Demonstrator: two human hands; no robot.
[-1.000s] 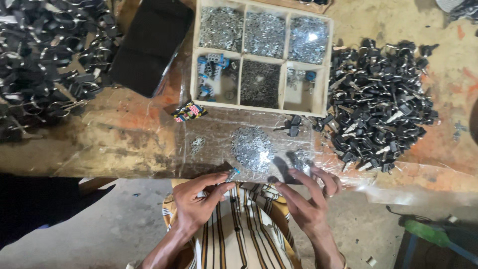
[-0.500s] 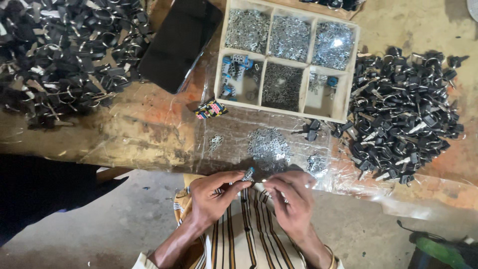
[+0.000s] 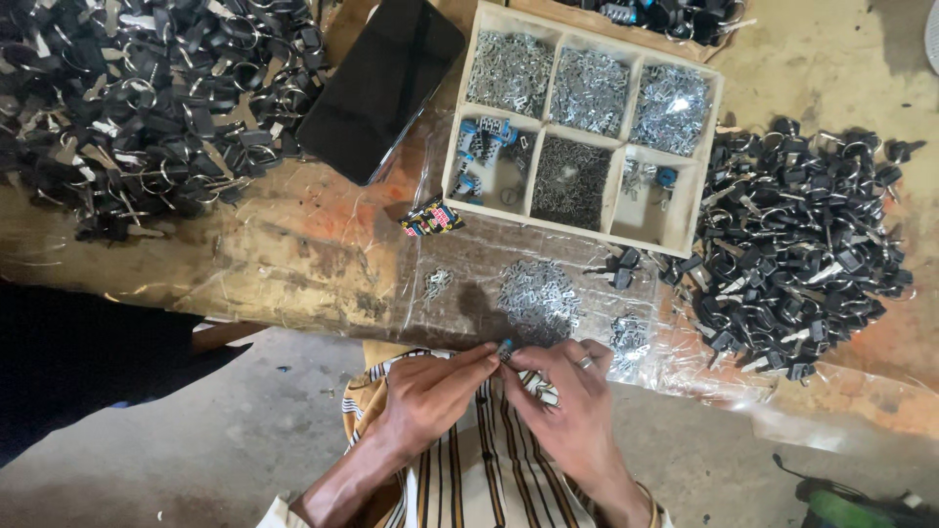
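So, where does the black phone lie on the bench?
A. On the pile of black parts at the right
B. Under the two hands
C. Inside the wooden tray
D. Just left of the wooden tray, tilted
D: the black phone lies tilted on the bench, just left of the wooden tray with its compartments, far from both hands.
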